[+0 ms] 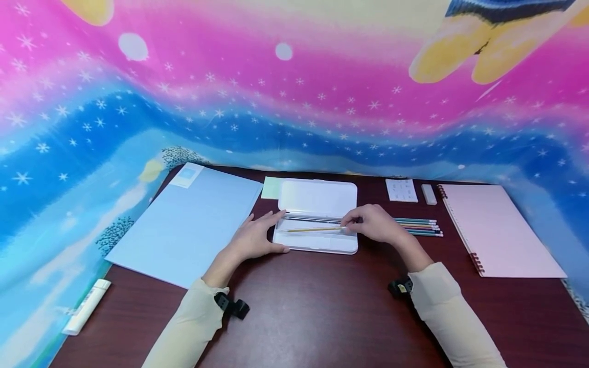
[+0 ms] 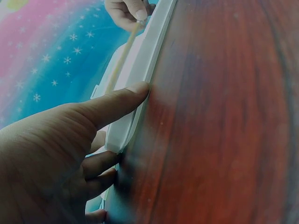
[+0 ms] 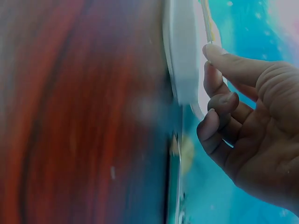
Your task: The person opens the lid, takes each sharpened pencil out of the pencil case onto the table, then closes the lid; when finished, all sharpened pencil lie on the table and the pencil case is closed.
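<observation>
A white pencil case [image 1: 317,194] lies with its lid laid back, and dark slim pencils [image 1: 313,219] rest in it along the hinge side. My left hand [image 1: 250,237] holds the case's left end, thumb at the front corner and index finger near the hinge. In the left wrist view that thumb [image 2: 124,100] lies across the front wall. My right hand [image 1: 372,222] pinches one end of a yellow pencil [image 1: 313,229] between thumb and forefinger, over the tray. The right wrist view shows its other fingers [image 3: 219,102] curled loosely.
Several pencils with erasers [image 1: 418,225] lie right of the case. Behind them are a small printed card [image 1: 402,190] and a white eraser [image 1: 429,194]. A pink spiral notebook [image 1: 503,232] is at right, a pale blue folder [image 1: 193,225], green paper [image 1: 270,187] and white tube [image 1: 87,307] at left.
</observation>
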### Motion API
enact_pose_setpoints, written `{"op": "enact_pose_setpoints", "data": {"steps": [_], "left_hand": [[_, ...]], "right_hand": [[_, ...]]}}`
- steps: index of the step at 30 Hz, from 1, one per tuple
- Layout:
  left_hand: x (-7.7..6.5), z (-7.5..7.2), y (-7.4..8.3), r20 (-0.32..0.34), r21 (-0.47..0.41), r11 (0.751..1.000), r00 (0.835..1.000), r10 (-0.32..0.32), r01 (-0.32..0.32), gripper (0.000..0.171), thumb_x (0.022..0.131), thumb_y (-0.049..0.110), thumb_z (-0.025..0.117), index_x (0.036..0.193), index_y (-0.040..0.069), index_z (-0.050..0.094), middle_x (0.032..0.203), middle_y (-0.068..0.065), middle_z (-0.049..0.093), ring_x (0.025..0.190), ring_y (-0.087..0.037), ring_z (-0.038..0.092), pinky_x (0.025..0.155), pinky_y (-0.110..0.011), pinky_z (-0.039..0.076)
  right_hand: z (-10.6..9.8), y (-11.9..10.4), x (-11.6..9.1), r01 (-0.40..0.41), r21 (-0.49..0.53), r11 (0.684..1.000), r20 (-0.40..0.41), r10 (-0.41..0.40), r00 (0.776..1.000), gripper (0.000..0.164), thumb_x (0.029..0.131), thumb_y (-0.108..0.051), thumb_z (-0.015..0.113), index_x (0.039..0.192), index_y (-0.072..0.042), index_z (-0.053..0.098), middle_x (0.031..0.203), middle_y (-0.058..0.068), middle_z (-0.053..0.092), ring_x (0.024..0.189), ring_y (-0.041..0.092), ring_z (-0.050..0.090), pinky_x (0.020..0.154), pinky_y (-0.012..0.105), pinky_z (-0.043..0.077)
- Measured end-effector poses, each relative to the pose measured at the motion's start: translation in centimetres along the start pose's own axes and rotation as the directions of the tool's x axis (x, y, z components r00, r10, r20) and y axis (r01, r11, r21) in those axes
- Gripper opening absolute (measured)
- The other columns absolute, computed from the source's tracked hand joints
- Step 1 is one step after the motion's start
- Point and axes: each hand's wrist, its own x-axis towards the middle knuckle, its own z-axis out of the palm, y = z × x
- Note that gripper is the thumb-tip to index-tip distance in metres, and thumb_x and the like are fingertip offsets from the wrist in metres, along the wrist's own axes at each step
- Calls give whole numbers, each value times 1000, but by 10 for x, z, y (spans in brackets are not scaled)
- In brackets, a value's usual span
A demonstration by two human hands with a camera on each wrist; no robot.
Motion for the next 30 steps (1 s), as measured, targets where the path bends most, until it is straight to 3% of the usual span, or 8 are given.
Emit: {"op": "enact_pose_setpoints", "data": {"steps": [9,14,21,30], "left_hand": [[0,-1,1,2,5,1000,1000,1,-1,98,79,56,81,160,26,34,159,-7,45,152,-27,35,126,-60,16],[0,0,0,5,0,1000,1000,2,-2,98,80,56,80,160,27,33,160,-5,45,153,-26,35,127,-59,15],[-1,-1,0,5,-1,1000,1000,-6,6,98,80,57,80,160,27,33,159,-5,45,153,-25,35,127,-59,14],[0,0,1,9,6,1000,1000,-2,2,98,80,57,80,160,28,33,159,-7,45,153,-26,35,127,-59,15]], "right_hand": [[-26,35,-28,-64,23,998,-107,66,992,13,94,-19,73,101,-27,81,104,-2,78,95,19,65,85,38,51],[-41,57,-51,-114,18,993,-151,116,982,13,95,-22,72,105,-22,80,109,4,77,104,22,65,84,36,53],[-57,82,-80,-178,30,984,-168,180,969,17,97,-28,70,108,-19,80,110,7,76,93,18,63,73,28,53],[-71,106,-106,-308,27,951,-164,308,937,26,97,-36,68,110,-16,79,113,12,75,98,24,61,78,32,51]]}}
